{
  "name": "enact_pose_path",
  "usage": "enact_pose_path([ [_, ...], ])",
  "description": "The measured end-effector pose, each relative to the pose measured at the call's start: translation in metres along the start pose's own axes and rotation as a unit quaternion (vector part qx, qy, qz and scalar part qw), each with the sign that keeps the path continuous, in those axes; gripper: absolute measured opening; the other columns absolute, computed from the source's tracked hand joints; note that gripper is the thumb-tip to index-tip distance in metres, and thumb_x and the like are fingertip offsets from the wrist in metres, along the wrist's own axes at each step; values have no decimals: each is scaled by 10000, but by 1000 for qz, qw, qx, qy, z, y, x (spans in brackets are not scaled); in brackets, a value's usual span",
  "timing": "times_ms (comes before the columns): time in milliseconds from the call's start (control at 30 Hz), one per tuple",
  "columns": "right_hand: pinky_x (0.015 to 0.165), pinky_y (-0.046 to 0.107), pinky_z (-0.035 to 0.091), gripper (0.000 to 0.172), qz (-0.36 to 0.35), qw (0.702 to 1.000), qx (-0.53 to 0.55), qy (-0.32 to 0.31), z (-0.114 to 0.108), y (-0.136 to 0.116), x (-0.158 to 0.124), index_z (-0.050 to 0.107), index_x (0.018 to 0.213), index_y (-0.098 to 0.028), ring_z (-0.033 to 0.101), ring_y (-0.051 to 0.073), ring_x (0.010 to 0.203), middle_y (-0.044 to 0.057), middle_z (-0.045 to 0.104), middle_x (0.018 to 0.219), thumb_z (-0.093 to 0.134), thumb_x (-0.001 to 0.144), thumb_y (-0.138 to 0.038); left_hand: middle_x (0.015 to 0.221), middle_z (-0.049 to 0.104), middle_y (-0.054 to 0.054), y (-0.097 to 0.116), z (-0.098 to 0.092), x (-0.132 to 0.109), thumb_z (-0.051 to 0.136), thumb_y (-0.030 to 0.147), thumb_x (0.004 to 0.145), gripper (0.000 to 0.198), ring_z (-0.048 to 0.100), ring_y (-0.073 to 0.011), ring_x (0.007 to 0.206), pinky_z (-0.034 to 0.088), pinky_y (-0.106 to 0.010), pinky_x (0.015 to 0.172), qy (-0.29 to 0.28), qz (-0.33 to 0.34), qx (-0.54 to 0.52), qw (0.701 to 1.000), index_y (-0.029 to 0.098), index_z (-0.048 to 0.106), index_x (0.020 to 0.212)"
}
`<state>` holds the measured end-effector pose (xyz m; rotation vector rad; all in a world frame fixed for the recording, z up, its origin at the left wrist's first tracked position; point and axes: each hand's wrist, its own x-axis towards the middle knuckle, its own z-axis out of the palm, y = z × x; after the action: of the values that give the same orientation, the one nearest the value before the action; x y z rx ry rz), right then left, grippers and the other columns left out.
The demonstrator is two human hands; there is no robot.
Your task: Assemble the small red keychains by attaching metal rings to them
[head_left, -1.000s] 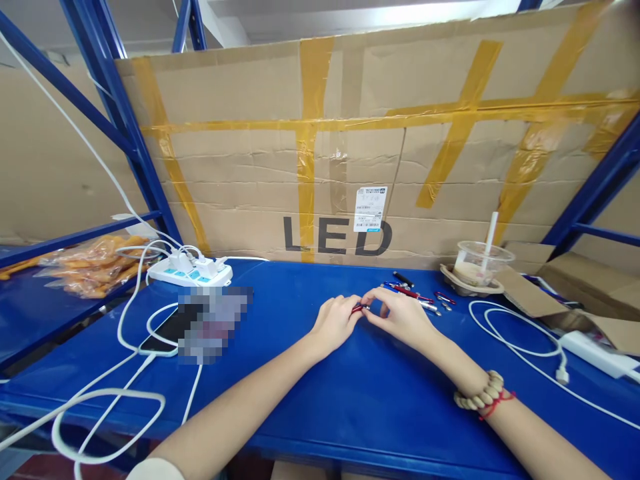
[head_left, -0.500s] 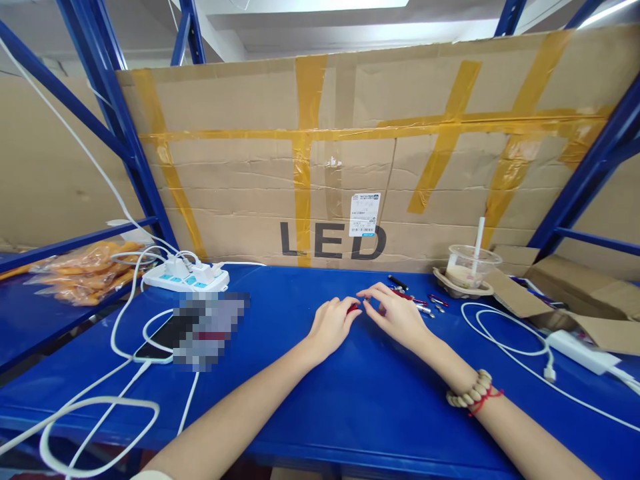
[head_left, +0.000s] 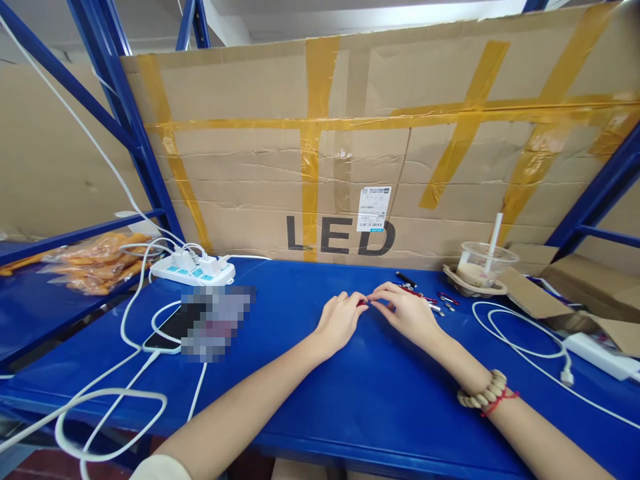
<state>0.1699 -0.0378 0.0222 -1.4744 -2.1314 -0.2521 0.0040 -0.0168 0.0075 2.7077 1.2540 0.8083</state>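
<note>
Over the blue tabletop (head_left: 295, 300), my left hand (head_left: 341, 323) is closed around a small red part (head_left: 361, 303), mostly covered by the fingers. My right hand (head_left: 407, 317), with a beaded bracelet (head_left: 484, 393) at the wrist, meets it from the right. Its thumb and index finger are pinched together at the red part's end; what lies between them is too small to make out. Just behind the right hand are several loose small parts: a black tube (head_left: 405, 279), a red piece (head_left: 447, 299) and silver bits (head_left: 437, 309).
A plastic cup with a straw (head_left: 483, 267) sits in a cardboard holder at right, near a white cable (head_left: 517, 343) and an open carton (head_left: 590, 280). On the left are a power strip (head_left: 193, 272), a phone (head_left: 175, 330) and bagged orange items (head_left: 95, 267). A large cardboard sheet (head_left: 250, 193) stands behind.
My right hand's thumb and index finger have closed from a slightly parted pinch and now meet the red part in my left hand. The whole view has shifted a little.
</note>
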Motion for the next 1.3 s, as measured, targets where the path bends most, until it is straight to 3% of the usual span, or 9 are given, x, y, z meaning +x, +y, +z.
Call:
enact_pose_path([
  [333, 422, 183, 355, 212, 24, 1000, 8, 0, -1, -4, 0, 638, 943, -242, 536, 42, 479, -14, 610, 929, 468, 838, -313, 886, 608, -8, 1, -3, -2, 341, 236, 932, 142, 563, -154, 808, 429, -265, 732, 5, 12, -10, 1000, 183, 456, 996],
  [500, 518, 201, 426, 269, 8, 999, -12, 37, 1, -1, 1, 586, 1079, -260, 604, 98, 701, 2, 587, 1004, 402, 885, -289, 831, 603, -3, 1, -4, -1, 315, 212, 937, 142, 566, -148, 767, 423, -257, 714, 5, 19, -16, 1000, 179, 442, 991],
  [667, 507, 196, 421, 246, -12, 999, -5, 36, 2, 1, 0, 609, 1037, -275, 609, 104, 753, -8, 599, 994, 417, 883, -269, 851, 609, -12, 1, -1, 0, 326, 250, 935, 141, 578, -165, 789, 423, -282, 734, 6, 19, -15, 1000, 183, 438, 990],
  [1033, 486, 190, 409, 136, 8, 999, 26, 37, 1, 0, 0, 646, 833, -240, 530, 55, 512, -35, 638, 919, 532, 822, -313, 931, 604, -38, 0, -2, -1, 303, 252, 941, 124, 589, -175, 841, 436, -280, 731, 1, 14, -31, 999, 180, 388, 997],
  [1300, 571, 207, 449, 134, -12, 998, 58, 20, 3, 4, 0, 665, 809, -237, 590, 97, 638, -29, 653, 926, 538, 816, -277, 916, 592, -24, 1, -2, 0, 375, 292, 920, 111, 585, -166, 833, 437, -268, 720, -12, 12, -38, 999, 185, 373, 950],
])
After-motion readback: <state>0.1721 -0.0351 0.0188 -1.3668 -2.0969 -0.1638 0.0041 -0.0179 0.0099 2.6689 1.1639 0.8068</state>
